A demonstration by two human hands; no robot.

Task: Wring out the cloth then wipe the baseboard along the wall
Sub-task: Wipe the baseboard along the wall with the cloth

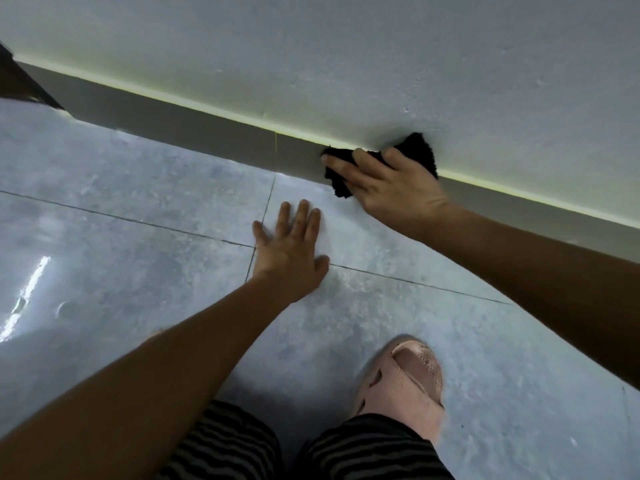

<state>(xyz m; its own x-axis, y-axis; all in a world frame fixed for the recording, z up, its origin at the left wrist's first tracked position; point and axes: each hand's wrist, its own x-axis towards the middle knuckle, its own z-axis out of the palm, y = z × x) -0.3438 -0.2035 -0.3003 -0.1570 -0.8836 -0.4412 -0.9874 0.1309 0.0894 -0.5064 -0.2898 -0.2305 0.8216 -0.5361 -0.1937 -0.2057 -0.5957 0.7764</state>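
A grey baseboard (194, 128) runs diagonally from upper left to lower right along the foot of a pale wall (346, 57). My right hand (391, 188) presses a black fuzzy cloth (417, 150) flat against the baseboard, with the fingers spread over it. Part of the cloth sticks up above the baseboard's top edge and part hangs down to the floor. My left hand (291, 247) lies flat on the floor tile just in front of the baseboard, fingers apart and holding nothing.
The floor is glossy grey tile (121, 237) with dark grout lines. My foot in a pink slipper (405, 379) stands at the lower middle, with striped shorts below it. A dark object (20, 81) stands at the far left edge by the wall.
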